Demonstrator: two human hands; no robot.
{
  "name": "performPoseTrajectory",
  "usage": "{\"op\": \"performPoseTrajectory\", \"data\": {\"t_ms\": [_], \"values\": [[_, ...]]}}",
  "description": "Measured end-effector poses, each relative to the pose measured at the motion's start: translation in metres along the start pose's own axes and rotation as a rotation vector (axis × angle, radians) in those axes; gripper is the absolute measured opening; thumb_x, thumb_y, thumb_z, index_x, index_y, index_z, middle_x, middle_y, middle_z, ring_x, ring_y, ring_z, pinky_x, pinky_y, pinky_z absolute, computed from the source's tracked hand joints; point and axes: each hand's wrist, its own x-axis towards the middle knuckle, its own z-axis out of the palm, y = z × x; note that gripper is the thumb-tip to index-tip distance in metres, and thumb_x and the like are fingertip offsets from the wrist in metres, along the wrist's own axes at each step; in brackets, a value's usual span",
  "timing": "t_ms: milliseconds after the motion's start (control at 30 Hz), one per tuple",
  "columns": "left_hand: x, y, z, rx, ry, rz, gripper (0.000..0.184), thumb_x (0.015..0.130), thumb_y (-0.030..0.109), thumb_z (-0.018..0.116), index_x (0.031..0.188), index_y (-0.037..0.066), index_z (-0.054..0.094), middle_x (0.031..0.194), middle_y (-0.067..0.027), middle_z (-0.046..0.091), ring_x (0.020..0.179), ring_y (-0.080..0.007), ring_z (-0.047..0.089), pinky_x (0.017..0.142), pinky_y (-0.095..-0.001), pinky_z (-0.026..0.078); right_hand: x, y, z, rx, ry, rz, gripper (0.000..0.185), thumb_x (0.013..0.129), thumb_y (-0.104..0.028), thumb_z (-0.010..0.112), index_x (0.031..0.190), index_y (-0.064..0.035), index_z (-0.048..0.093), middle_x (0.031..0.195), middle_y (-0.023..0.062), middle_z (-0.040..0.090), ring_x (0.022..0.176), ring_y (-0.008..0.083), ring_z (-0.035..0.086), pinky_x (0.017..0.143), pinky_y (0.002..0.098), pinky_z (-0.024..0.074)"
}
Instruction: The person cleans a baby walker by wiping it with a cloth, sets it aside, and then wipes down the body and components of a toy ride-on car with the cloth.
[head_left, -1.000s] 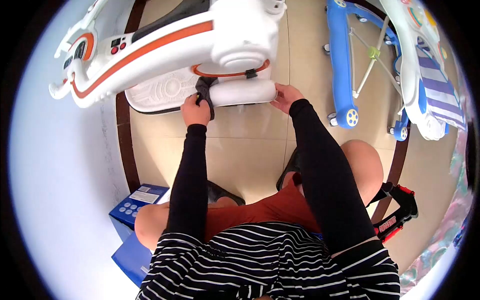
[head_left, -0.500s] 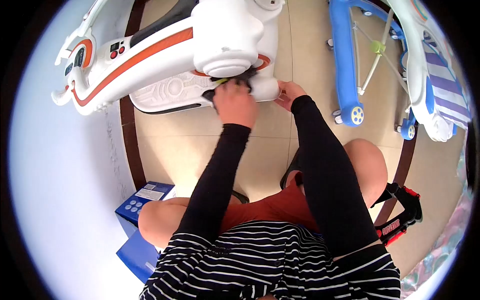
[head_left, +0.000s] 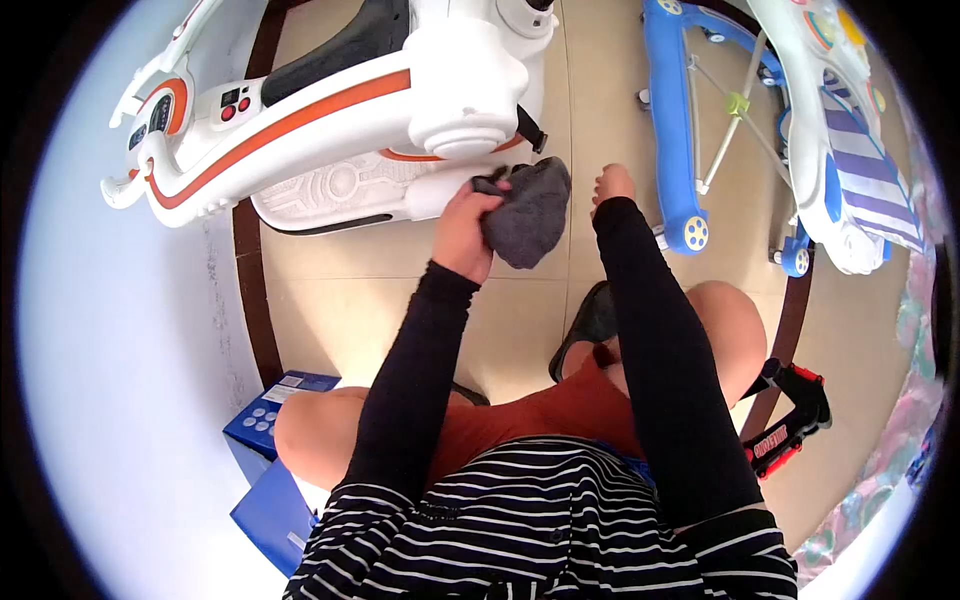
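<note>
My left hand (head_left: 465, 232) grips a dark grey cloth (head_left: 530, 215) that hangs bunched in front of a white ride-on machine (head_left: 455, 85). The machine has orange trim, a dark seat, handles and a panel with red buttons. Just behind the cloth is the machine's low patterned footboard (head_left: 335, 190), partly covered by a smooth white end. A short black strap (head_left: 532, 130) sticks out from the machine's side above the cloth. Off to the right, my right hand (head_left: 613, 184) is held over the floor with its fingers curled in, and nothing shows in it.
A blue wheeled frame (head_left: 672, 130) with a striped seat (head_left: 868, 165) stands at the right. Blue boxes (head_left: 285, 405) lie by the wall at lower left. A black and red device (head_left: 795, 420) is beside my knee. Tiled floor (head_left: 500, 330) lies between my feet and the machine.
My left hand has drawn back from the machine's side with the grey cloth, now in full sight. My right hand has let go of the white end and moved right.
</note>
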Motion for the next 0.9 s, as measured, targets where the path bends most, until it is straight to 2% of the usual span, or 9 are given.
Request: {"op": "performPoseTrajectory", "data": {"t_ms": [133,233,333,433,533,633,667,800,900], "values": [[-0.019,0.015,-0.006,-0.377,-0.083,-0.154,0.026,0.09,0.001,0.052,0.115,0.005,0.056,0.109,-0.0015,0.059,0.104,-0.0199,0.058,0.095,-0.0377,0.049,-0.093,-0.038,0.021,0.296,0.172,-0.183,0.058,0.094,-0.046,0.055,0.139,-0.0097,0.053,0.139,0.0136,0.052,0.129,0.0316,0.049,0.109,0.0542,0.0351],[-0.03,0.018,0.007,-0.196,-0.006,-0.034,0.032,0.084,-0.005,0.056,0.115,0.003,0.056,0.106,-0.0024,0.058,0.105,-0.0206,0.058,0.094,-0.037,0.049,-0.176,-0.057,0.03,0.219,0.134,0.029,0.056,0.092,-0.047,0.061,0.132,-0.0083,0.057,0.131,0.0114,0.057,0.12,0.0273,0.057,0.102,0.0479,0.0444],[-0.026,0.011,-0.003,-0.017,-0.05,0.09,0.039,0.077,-0.011,0.06,0.114,0.002,0.056,0.102,-0.0032,0.057,0.099,-0.0198,0.06,0.089,-0.036,0.05,-0.218,-0.055,0.033,0.37,-0.45,0.061,0.047,0.093,-0.034,0.064,0.128,-0.0051,0.057,0.122,0.01,0.062,0.11,0.0235,0.062,0.096,0.0425,0.0489],[-0.028,0.012,-0.024,0.008,0.012,0.17,0.044,0.073,-0.013,0.061,0.114,-0.001,0.055,0.1,-0.0045,0.058,0.09,-0.0179,0.061,0.082,-0.0353,0.051,-0.206,-0.03,0.041,0.19,-0.423,-0.11,0.041,0.088,-0.016,0.068,0.124,-0.0003,0.06,0.115,0.0114,0.067,0.107,0.0243,0.064,0.092,0.0447,0.0512],[-0.031,0.022,-0.035,-0.013,0.266,0.128,0.051,0.072,-0.011,0.062,0.12,0.003,0.055,0.099,-0.004,0.059,0.082,-0.0157,0.06,0.073,-0.0348,0.05,-0.203,-0.022,0.041,0.446,-0.467,-0.142,0.034,0.086,-0.005,0.068,0.119,0.0021,0.063,0.107,0.0117,0.069,0.099,0.0225,0.067,0.087,0.0374,0.0536],[-0.038,0.035,-0.039,0.243,0.37,0.03,0.055,0.074,-0.007,0.062,0.126,0.008,0.055,0.1,-0.0044,0.06,0.081,-0.0151,0.06,0.071,-0.0345,0.05,-0.221,-0.022,0.043,0.359,-0.511,-0.333,0.037,0.085,-0.001,0.07,0.121,0.0037,0.062,0.11,0.0135,0.069,0.103,0.0204,0.066,0.089,0.0363,0.0541],[-0.043,0.037,-0.035,0.326,0.335,0.02,0.063,0.078,-0.002,0.06,0.139,0.015,0.053,0.1,-0.0046,0.061,0.085,-0.0147,0.059,0.073,-0.0362,0.05,-0.23,-0.024,0.046,0.28,-0.517,-0.414,0.039,0.085,0.0,0.071,0.123,0.0042,0.062,0.112,0.0142,0.069,0.104,0.0197,0.066,0.089,0.0363,0.0543],[-0.048,0.046,-0.038,0.335,0.093,-0.072,0.072,0.088,0.017,0.054,0.158,0.02,0.039,0.105,-0.0043,0.06,0.097,-0.0166,0.058,0.083,-0.0402,0.052,-0.243,-0.025,0.053,0.112,-0.574,-0.55,0.048,0.083,-0.005,0.077,0.125,0.0064,0.059,0.12,0.0144,0.067,0.107,0.0193,0.065,0.09,0.0364,0.055],[-0.05,0.057,-0.045,0.089,-0.114,-0.164,0.065,0.094,0.029,0.054,0.157,0.017,0.04,0.11,-0.0049,0.059,0.098,-0.0183,0.059,0.089,-0.0416,0.053,-0.237,-0.02,0.055,-0.119,-0.51,-0.724,0.053,0.082,-0.01,0.081,0.126,0.007,0.058,0.12,0.0138,0.066,0.106,0.0197,0.065,0.09,0.036,0.0549]]}}
